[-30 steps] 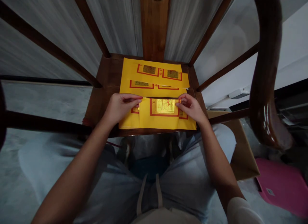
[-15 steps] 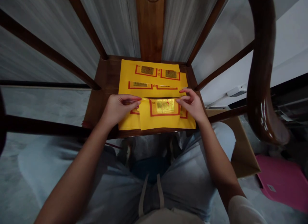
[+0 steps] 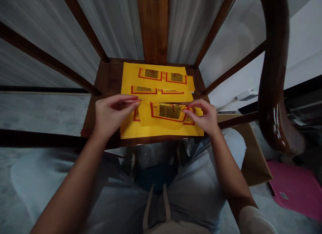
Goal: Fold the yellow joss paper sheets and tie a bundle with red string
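Observation:
On a dark wooden chair seat (image 3: 105,79) lie several yellow paper sheets (image 3: 156,74) printed with red frames around gold squares. My left hand (image 3: 112,113) pinches the upper left edge of a folded yellow sheet (image 3: 163,116), lifted a little off the pile at the seat's near edge. My right hand (image 3: 205,115) pinches the same sheet at its right side, fingers closed on the paper. The sheet's lower edge hangs above a flat yellow sheet (image 3: 161,131) beneath it.
The chair's curved armrest (image 3: 274,76) rises at the right, and its back splat (image 3: 153,26) and slanted spindles stand behind the seat. A brown cardboard box (image 3: 254,157) and a pink stool (image 3: 297,190) sit on the floor at the right. My knees are below the seat.
Both hands have raised the folded sheet off the pile and tilted it, and the left hand has slid to the left. The sheets behind have not moved.

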A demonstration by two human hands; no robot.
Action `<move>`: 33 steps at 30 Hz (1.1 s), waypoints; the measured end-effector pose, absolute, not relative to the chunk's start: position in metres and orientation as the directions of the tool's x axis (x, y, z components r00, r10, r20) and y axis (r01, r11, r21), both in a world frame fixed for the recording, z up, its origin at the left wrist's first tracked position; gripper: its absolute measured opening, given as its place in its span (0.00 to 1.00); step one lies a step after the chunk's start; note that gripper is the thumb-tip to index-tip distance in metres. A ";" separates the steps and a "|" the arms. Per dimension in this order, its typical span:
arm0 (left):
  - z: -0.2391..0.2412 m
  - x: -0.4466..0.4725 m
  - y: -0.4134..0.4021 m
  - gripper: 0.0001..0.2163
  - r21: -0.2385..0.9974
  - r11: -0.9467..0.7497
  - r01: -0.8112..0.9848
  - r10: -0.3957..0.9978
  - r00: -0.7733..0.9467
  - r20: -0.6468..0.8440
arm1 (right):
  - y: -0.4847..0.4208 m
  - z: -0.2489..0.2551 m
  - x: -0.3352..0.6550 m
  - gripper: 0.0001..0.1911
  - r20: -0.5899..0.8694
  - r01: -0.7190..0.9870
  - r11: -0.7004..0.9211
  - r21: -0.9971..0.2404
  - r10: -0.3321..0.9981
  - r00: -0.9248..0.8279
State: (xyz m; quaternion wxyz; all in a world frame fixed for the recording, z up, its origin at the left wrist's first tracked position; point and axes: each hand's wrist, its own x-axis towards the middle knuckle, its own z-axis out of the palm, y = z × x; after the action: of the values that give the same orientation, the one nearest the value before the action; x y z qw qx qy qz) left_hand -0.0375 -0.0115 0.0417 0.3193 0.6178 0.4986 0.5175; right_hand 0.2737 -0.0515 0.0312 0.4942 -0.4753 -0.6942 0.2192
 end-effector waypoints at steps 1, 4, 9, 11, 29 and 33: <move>0.042 -0.038 -0.012 0.09 0.897 -0.333 0.289 0.933 -0.036 0.358 | -0.052 0.032 0.275 0.11 0.487 0.483 0.466 -0.741 0.868 -0.091; 0.045 -0.038 -0.014 0.07 0.866 -0.395 0.307 0.904 -0.040 0.426 | -0.052 0.034 0.279 0.10 0.490 0.557 0.472 -0.683 0.862 -0.131; 0.047 -0.041 -0.021 0.06 0.857 -0.336 0.392 0.930 -0.005 0.367 | -0.052 0.049 0.288 0.06 0.520 0.592 0.548 -0.591 0.820 -0.239; 0.048 -0.041 -0.024 0.06 0.857 -0.324 0.400 0.937 0.009 0.350 | -0.054 0.057 0.292 0.05 0.536 0.633 0.590 -0.501 0.786 -0.308; 0.062 -0.036 -0.025 0.05 0.880 -0.320 0.350 0.913 -0.135 0.385 | -0.059 0.043 0.277 0.19 0.561 0.402 0.534 -0.744 0.826 -0.060; 0.058 -0.035 -0.023 0.05 0.809 -0.490 0.324 0.831 -0.107 0.546 | -0.061 0.046 0.277 0.11 0.652 0.545 0.597 -0.588 0.749 -0.117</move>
State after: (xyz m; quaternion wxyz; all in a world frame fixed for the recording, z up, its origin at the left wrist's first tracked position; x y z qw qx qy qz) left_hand -0.0354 -0.0231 0.0581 0.2158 0.6326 0.4566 0.5872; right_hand 0.2772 -0.0606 0.0455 0.5007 -0.4370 -0.7402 0.1017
